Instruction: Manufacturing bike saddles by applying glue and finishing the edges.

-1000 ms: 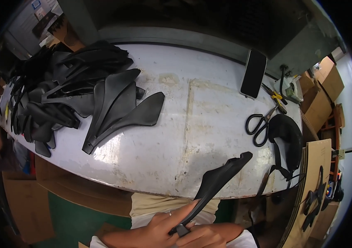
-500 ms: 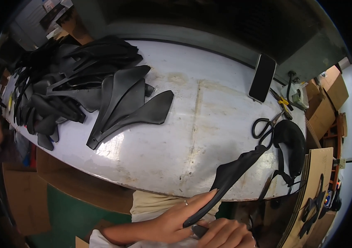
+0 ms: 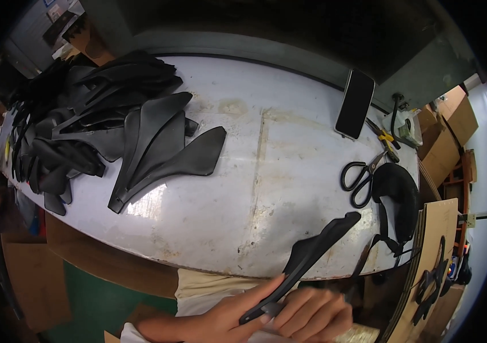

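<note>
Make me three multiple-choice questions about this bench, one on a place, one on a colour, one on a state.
1. Where do the scissors lie?
A. right of the table
B. on the pile
C. on the floor

2. What colour is the phone?
A. white
B. black
C. red

3. How is the long black piece held?
A. lying loose
B. by both hands
C. hanging from a hook

Answers:
1 A, beside the black loop at the right end.
2 B, a dark slab.
3 B, left hand and right hand grip its near end.

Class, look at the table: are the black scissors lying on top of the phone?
No: the scissors lie on the bare white table, apart from the phone, which rests farther back.
</note>
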The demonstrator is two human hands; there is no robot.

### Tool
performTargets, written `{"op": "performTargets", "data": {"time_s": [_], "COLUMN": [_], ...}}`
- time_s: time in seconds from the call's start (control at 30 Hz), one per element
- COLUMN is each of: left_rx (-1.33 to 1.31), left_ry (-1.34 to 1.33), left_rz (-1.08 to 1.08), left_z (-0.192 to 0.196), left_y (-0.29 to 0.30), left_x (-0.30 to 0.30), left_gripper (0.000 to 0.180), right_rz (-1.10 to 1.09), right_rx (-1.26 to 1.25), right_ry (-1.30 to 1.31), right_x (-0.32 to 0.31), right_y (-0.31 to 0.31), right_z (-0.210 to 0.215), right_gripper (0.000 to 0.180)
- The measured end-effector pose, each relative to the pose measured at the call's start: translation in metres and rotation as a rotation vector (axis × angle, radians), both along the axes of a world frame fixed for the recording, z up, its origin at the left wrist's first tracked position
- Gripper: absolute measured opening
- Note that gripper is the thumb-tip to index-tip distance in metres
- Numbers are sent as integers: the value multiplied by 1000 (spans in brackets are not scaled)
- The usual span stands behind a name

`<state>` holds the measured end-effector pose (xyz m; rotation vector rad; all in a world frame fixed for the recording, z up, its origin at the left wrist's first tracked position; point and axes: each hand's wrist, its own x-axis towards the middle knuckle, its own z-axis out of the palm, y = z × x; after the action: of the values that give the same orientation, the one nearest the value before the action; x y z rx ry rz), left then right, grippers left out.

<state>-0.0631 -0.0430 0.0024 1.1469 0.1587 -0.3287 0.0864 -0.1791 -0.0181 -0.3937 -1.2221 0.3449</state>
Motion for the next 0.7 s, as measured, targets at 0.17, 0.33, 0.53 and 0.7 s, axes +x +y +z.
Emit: {"op": "performTargets", "data": {"time_s": [0.17, 0.33, 0.53, 0.7], "left_rx": [150, 155, 121, 503], "left_ry": [-235, -272, -171, -269], "left_rz": [31, 31, 127, 402], "left_z": [-6, -7, -6, -6], "left_y": [10, 21, 36, 52], "left_x": [-8, -22, -33, -47], "left_gripper": [65, 58, 50, 32], "right_rz": [-193, -114, -242, -148], "right_rx": [197, 81, 51, 10], "right_ry": [95, -105, 20, 127], "right_x": [14, 52, 52, 32], "right_y": [15, 8, -16, -18], "right_z": [-1, 18, 38, 32], "right_gripper": [42, 31, 32, 37]}}
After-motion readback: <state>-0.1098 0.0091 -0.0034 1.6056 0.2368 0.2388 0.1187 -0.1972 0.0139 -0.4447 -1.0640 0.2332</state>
